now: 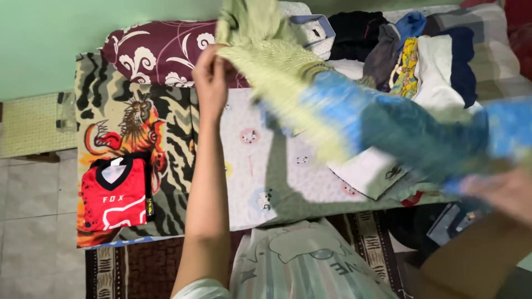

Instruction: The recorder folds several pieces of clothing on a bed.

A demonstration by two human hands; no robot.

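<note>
A green and blue knitted cloth (354, 111) is stretched in the air above a bed, blurred by motion. My left hand (209, 75) pinches its pale green end near the far side of the bed. My right hand (501, 191), also blurred, grips the blue end at the right edge of the view. Under the cloth lies a white sheet with small cartoon prints (260, 177). A folded red jersey (113, 194) rests on a tiger-print blanket (138, 127) to the left.
A maroon pillow with white swirls (160, 52) lies at the head of the bed. A heap of mixed clothes (421, 55) fills the far right. A patterned rug (138, 266) and tiled floor (33, 221) lie below the bed edge.
</note>
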